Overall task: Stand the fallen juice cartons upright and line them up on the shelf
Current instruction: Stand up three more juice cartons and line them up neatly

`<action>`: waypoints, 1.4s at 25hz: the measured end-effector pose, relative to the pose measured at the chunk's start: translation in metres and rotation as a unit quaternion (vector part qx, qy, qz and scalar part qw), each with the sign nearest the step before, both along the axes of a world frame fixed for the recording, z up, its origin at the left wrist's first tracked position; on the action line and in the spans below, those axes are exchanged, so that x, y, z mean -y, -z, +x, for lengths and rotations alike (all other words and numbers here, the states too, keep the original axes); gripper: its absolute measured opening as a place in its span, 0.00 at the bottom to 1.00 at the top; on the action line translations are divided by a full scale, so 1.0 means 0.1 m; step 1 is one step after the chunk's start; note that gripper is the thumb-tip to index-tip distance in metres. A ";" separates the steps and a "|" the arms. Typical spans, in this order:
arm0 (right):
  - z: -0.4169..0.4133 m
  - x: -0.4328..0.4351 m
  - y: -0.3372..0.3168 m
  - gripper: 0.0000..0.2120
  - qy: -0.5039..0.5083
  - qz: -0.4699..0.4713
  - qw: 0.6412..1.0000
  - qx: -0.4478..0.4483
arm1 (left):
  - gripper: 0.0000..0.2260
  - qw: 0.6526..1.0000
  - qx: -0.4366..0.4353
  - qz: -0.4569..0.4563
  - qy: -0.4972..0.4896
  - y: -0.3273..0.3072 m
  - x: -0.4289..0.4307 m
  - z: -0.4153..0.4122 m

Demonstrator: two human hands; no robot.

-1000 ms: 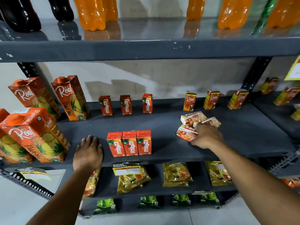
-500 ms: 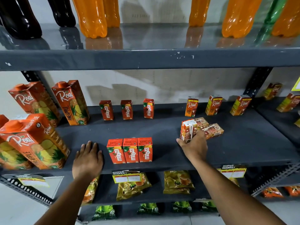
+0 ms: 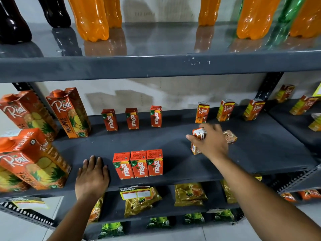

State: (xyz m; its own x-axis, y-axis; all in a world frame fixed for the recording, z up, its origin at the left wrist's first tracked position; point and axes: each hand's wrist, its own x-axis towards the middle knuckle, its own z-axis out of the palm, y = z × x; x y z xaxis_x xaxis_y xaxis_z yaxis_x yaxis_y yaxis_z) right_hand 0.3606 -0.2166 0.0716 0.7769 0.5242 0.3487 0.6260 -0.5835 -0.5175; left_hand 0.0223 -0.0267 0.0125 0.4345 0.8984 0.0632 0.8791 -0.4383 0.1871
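Head view: grey shelf (image 3: 173,141) has bare deck mid-row and right of the right hand (image 3: 211,143). That hand grips a small Real carton (image 3: 198,133), near upright; another carton (image 3: 231,136) lies flat just behind (partly hidden). Left hand (image 3: 92,178) rests flat and empty at the front edge, beside three Maaza cartons (image 3: 139,164).

Orange soda bottles (image 3: 90,18) above, gold snack packets (image 3: 190,194) below, price tag (image 3: 134,193)

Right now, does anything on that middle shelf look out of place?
Yes. Behind the right hand, a small carton lies flat on the middle shelf, while the Maaza cartons stand upright in a neat row.
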 end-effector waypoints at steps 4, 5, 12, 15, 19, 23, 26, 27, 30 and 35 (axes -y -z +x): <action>0.28 0.05 -0.34 0.13 -0.179 -0.128 0.974 -0.062 | 0.21 1.000 -0.005 0.000 0.002 0.01 -0.01 -0.01; 0.34 0.05 -0.43 0.16 -0.216 -0.173 0.958 -0.070 | 0.20 1.000 -0.003 0.001 0.005 0.01 -0.02 -0.02; 0.55 0.11 -0.63 0.30 -0.335 -0.306 0.890 -0.028 | 0.22 1.000 0.025 0.006 0.008 0.07 -0.01 -0.06; 0.65 0.06 -0.63 0.49 -0.351 -0.362 0.864 0.007 | 0.21 0.998 0.056 0.021 0.014 0.07 -0.03 -0.07; 1.06 0.15 -0.63 0.44 -0.335 -0.350 0.875 0.013 | 0.22 0.981 0.168 0.069 -0.066 0.10 0.19 -0.16; 1.32 0.36 -0.37 0.19 -0.360 -0.379 0.851 0.043 | 0.24 0.949 0.249 0.114 -0.153 0.48 1.10 -0.13; 1.39 0.39 -0.21 0.20 -0.356 -0.359 0.861 0.055 | 0.28 0.961 0.251 0.112 -0.001 0.75 2.17 0.44; 1.41 0.38 -0.19 0.21 -0.356 -0.357 0.862 0.063 | 0.27 0.964 0.233 0.103 0.077 0.74 2.39 0.66; 1.41 0.35 -0.14 0.22 -0.347 -0.356 0.864 0.084 | 0.22 0.953 0.200 0.109 0.200 0.48 2.43 1.39; 1.33 0.43 -0.12 0.28 -0.313 -0.378 0.870 0.053 | 0.26 0.987 0.040 0.045 0.146 0.04 1.90 2.24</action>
